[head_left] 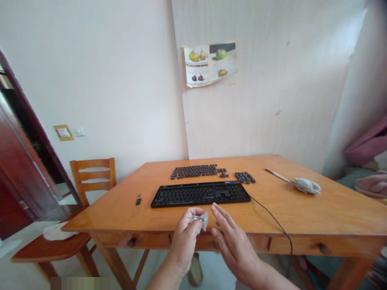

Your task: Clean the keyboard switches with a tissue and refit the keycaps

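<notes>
Pinched in the fingers of my left hand point(186, 237) is a small crumpled whitish tissue point(203, 222). My right hand point(232, 241) is close beside it, fingers stretched out and apart from the tissue, holding nothing. Both hands are over the table's front edge. Just beyond them lies a black keyboard point(187, 195) with its keycaps off. Behind it the loose black keycaps point(195, 170) are laid out in rows, and a further block of keycaps point(244, 177) sits to the right. A small black-ended wire tool point(138, 201) rests left of the keyboard.
On the right of the wooden table point(329, 213) lie a thin white stick point(276, 175) and a crumpled greyish cloth point(306, 186). The keyboard's cable point(272, 215) hangs over the front edge. A wooden chair point(93, 175) with a white cloth point(57, 233) on its seat stands at left.
</notes>
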{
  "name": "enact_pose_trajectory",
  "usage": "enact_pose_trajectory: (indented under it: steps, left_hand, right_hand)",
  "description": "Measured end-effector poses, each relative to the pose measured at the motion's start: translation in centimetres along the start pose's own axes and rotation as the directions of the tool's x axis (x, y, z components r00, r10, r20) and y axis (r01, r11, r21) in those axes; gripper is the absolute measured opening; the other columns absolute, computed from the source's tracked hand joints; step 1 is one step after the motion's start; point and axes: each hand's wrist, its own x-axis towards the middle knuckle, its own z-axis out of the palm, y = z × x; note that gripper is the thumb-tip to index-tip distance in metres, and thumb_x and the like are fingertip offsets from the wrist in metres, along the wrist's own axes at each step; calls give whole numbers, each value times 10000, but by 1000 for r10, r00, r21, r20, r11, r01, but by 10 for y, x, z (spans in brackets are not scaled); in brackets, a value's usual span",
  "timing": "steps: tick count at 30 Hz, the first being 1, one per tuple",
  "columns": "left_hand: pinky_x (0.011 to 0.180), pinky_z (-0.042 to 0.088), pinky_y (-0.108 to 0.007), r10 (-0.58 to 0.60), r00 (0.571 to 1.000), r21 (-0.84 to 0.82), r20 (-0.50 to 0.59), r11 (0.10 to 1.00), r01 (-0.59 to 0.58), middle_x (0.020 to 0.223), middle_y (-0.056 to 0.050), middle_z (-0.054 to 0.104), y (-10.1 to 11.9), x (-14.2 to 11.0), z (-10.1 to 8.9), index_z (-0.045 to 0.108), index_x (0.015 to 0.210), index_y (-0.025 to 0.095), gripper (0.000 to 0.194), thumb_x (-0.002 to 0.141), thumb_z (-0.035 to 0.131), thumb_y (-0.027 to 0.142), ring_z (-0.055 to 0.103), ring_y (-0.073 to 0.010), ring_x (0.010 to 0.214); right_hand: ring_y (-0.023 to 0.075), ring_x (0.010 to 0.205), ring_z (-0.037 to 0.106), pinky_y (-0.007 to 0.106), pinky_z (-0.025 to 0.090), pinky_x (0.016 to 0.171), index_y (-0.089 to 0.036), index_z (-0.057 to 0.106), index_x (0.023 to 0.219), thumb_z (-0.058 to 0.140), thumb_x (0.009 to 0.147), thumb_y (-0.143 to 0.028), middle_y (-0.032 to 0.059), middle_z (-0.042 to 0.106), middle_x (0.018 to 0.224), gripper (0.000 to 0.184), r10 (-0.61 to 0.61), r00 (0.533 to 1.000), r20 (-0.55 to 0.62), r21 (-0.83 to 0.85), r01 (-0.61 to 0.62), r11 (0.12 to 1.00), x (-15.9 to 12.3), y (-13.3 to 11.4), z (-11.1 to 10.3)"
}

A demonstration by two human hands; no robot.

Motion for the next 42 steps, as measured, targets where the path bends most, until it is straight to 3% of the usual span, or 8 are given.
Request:
enact_pose_trajectory:
  steps: [6, 11, 18, 21, 24, 29, 34, 42]
  left_hand:
    - [1072, 382, -354, -29, 999, -106, -40, 994, 25, 1306, -94, 616, -5, -4, 19, 629, 1199, 234, 362, 878, 627, 403, 550, -232, 1229]
    - [1220, 190, -396, 22, 999, -82, -46, 996, -26, 1550, -61, 419, -8, -3, 26, 549, 1374, 286, 510, 940, 496, 548, 311, -227, 1463]
    - [1240, 162, -455, 111, 988, 185, 105, 974, -129, 1615, -89, 294, -3, 5, 32, 341, 1525, 233, 619, 1001, 272, 554, 218, -226, 1504]
    - [1220, 226, -495, 291, 942, 461, 167, 821, -335, 1611, -115, 295, -5, 15, 22, 324, 1528, 207, 603, 1007, 314, 510, 241, -248, 1496]
    - [1215, 234, -524, 433, 847, 729, 308, 464, -502, 1584, -110, 356, -14, 28, 7, 441, 1464, 201, 560, 986, 412, 492, 248, -272, 1492]
    - [1185, 318, -514, 364, 822, 855, 438, 113, -505, 1543, -139, 416, -26, 36, 3, 485, 1435, 132, 616, 985, 366, 534, 316, -294, 1463]
    - [1179, 331, -507, 284, 851, 881, 441, 42, -471, 1531, -159, 424, -25, 33, 11, 503, 1428, 105, 696, 974, 306, 595, 363, -304, 1438]
    - [1218, 211, -539, 263, 864, 889, 430, 43, -456, 1541, -132, 418, -22, 33, 11, 494, 1440, 133, 678, 990, 245, 575, 331, -274, 1458]
  right_hand:
    - [223, 1481, 244, 426, 361, 1162, -195, 98, 1595, 424, 991, -236, 124, 244, 1616, 688, -8, 997, 82, 35, 5, 999, -8, -7, 30]
    - [240, 1455, 317, 444, 375, 1156, -178, 281, 1559, 406, 956, -160, 146, 357, 1569, 617, 57, 989, 133, 63, -66, 996, 7, -16, 22]
    - [208, 1184, 604, 364, 505, 1001, -227, 541, 1357, 383, 968, -143, 118, 628, 1289, 428, 45, 996, 72, 126, -54, 991, 24, -11, 2]
    - [205, 1079, 635, 342, 523, 930, -217, 592, 1260, 396, 964, -147, 108, 662, 1179, 362, 35, 999, 34, 70, -38, 997, 33, 8, -4]
    - [201, 1070, 627, 324, 503, 929, -195, 608, 1180, 385, 978, -173, 109, 664, 1165, 302, 70, 997, -34, -50, -71, 996, 52, 31, -13]
    - [198, 1024, 637, 284, 465, 875, -176, 621, 1128, 355, 989, -177, 108, 679, 1116, 300, 273, 961, 41, -434, -229, 871, 94, 61, -22]
    - [202, 900, 664, 276, 445, 774, -171, 658, 934, 400, 957, -156, 105, 705, 996, 259, 319, 933, 167, -520, -192, 832, 109, 72, -15]
    - [195, 924, 657, 266, 430, 759, -196, 653, 966, 403, 962, -179, 74, 706, 1013, 251, 310, 924, 223, -541, -147, 828, 86, 48, -22]
